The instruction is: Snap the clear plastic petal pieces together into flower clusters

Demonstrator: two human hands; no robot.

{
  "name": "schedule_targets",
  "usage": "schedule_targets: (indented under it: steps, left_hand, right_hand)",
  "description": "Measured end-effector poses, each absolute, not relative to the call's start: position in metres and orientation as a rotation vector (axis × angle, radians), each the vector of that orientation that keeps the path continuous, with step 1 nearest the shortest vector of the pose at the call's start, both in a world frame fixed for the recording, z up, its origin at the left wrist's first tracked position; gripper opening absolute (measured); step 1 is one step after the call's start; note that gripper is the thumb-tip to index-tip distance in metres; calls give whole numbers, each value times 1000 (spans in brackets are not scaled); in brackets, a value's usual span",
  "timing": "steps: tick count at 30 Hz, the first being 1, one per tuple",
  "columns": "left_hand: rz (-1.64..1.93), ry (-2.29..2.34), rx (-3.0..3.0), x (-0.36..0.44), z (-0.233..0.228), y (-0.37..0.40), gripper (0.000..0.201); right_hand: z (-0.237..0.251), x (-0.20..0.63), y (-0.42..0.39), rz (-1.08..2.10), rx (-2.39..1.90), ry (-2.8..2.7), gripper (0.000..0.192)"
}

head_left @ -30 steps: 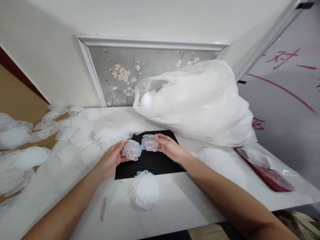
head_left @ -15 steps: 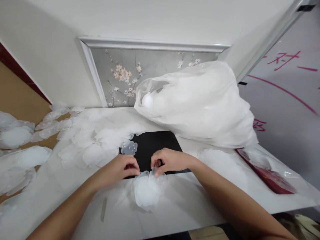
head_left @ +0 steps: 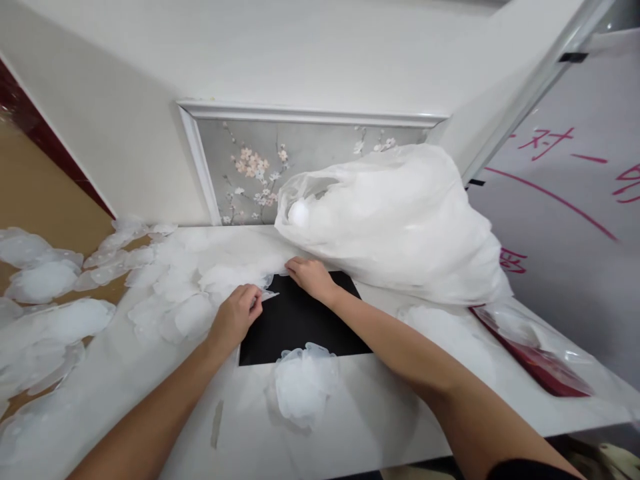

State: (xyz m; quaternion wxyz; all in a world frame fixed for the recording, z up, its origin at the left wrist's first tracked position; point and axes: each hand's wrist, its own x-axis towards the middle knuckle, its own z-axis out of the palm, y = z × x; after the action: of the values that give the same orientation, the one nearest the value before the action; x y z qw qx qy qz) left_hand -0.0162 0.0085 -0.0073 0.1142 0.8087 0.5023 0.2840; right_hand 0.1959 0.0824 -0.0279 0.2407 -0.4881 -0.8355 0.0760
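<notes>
White bag point(head_left: 400, 220) of translucent discs, both hands point(head_left: 237, 313) point(head_left: 307, 275) at scattered discs point(head_left: 225, 277)

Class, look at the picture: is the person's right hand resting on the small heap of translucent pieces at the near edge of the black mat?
No: the right hand is at the far edge of the black mat, away from the small heap.

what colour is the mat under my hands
Black: the mat shows plainly in the head view.

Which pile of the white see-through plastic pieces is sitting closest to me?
The small stack of translucent white plastic pieces at the near edge of the black mat, on the white table. The other pieces lie spread farther off to the left.
</notes>
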Motion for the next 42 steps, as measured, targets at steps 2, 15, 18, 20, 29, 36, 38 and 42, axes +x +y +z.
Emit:
schedule_targets:
  steps: [2, 15, 18, 20, 29, 36, 38, 42]
  left_hand:
    - [943, 1484, 2168, -19, -4, 4, 16]
    - [510, 982, 2167, -28, -1, -4, 72]
    - [568, 992, 2201, -28, -5, 0, 77]
    - [589, 1006, 2258, -29, -8, 4, 69]
    - [740, 1355, 1987, -19, 7, 4, 20]
    - [737, 1305, 1540, -18, -5, 5, 38]
    - [729, 1266, 1521, -19, -9, 7, 41]
    - [667, 1231, 1504, -20, -7, 8, 44]
  right_hand:
    - [-27, 204, 71, 233, -1272, -2173, 21]
    - [-39, 258, 17, 1012, -880, -2034, 12]
    - [-40, 257, 18, 1022, -838, -2037, 14]
    - [-41, 257, 18, 1021, -828, -2031, 16]
    - [-41, 258, 18, 924, -794, -2092, 26]
    - [-42, 257, 18, 956, -791, -2079, 29]
    - [-43, 258, 18, 969, -807, -2067, 31]
    - [-44, 258, 18, 963, -807, -2054, 30]
